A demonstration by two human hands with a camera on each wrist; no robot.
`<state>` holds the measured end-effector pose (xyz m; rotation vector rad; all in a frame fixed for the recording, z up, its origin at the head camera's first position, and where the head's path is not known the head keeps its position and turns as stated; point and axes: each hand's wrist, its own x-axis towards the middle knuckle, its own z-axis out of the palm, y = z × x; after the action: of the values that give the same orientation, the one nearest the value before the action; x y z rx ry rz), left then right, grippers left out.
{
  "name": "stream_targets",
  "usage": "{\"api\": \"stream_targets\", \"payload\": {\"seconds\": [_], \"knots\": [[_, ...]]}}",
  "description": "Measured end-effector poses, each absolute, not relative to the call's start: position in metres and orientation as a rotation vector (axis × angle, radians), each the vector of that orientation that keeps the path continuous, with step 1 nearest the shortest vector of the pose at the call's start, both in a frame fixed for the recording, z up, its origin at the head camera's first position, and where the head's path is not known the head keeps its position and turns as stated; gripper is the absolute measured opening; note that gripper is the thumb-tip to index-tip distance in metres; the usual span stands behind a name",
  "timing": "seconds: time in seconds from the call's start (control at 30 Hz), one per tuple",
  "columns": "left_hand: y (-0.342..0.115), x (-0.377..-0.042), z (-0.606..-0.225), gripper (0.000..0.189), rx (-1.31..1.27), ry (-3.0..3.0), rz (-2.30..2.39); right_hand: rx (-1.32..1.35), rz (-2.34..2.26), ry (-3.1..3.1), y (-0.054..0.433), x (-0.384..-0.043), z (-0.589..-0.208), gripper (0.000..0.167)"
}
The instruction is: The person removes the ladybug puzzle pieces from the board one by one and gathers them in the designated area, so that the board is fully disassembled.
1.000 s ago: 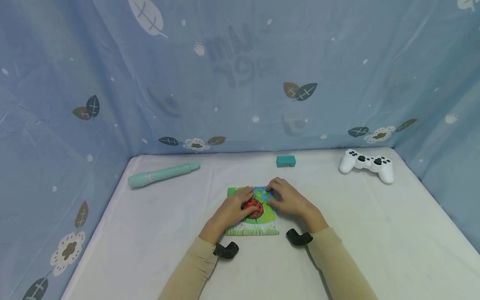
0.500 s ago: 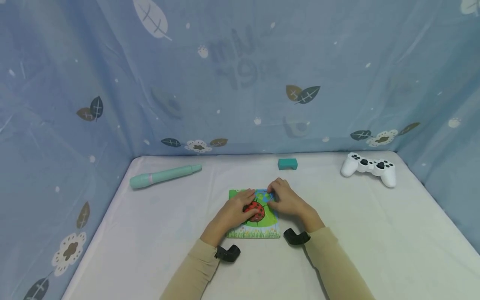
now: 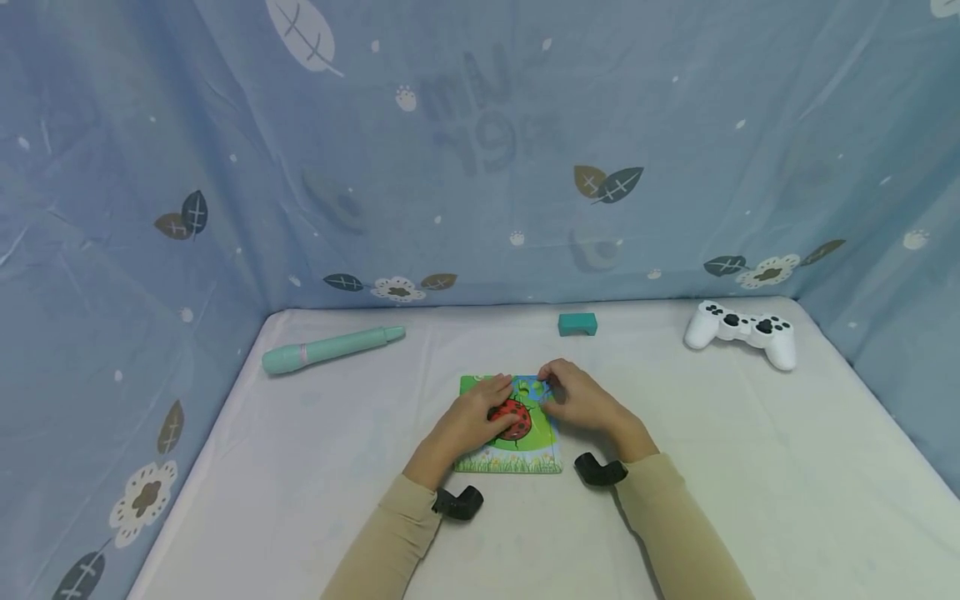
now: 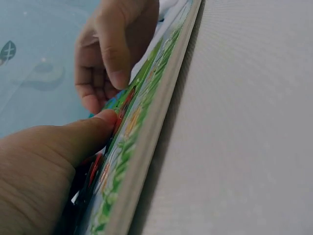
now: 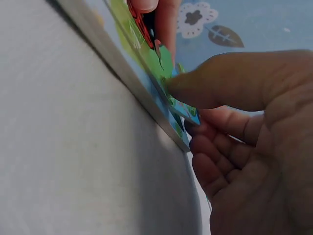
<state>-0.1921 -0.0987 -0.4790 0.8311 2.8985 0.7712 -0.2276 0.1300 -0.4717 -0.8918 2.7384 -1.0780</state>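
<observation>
A flat square jigsaw puzzle (image 3: 517,463) with a red ladybug on green lies on the white table in the head view. Across its left part rests my left hand (image 3: 469,417), thumb over the ladybug and fingers toward the far edge. In the left wrist view, the thumb presses on the picture close to the ladybug (image 4: 128,104). My right hand (image 3: 583,403) is at the far right corner. Between its thumb and fingers it pinches a blue-and-green puzzle piece (image 5: 190,112), tilted up from the frame at its outer edge. The left fingers hide part of the picture.
Toward the back left lies a mint-green microphone-shaped stick (image 3: 333,348). A small teal block (image 3: 577,324) stands behind the puzzle, and a white game controller (image 3: 741,332) lies at the back right. Blue patterned cloth (image 3: 465,167) rises behind the table.
The right hand's thumb and fingers have shifted slightly at the far right corner, where the piece's edge now shows raised. The left hand stays on the puzzle; the head view has shifted a little.
</observation>
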Motion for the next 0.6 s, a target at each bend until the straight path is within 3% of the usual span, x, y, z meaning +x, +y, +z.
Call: {"api": "stream_targets", "payload": {"seconds": [0.6], "knots": [[-0.0978,-0.1913,-0.4813,0.06,0.813,2.898,0.819,-0.928,-1.107,2.763,0.1347,-0.2265,-0.4684,0.037]]}}
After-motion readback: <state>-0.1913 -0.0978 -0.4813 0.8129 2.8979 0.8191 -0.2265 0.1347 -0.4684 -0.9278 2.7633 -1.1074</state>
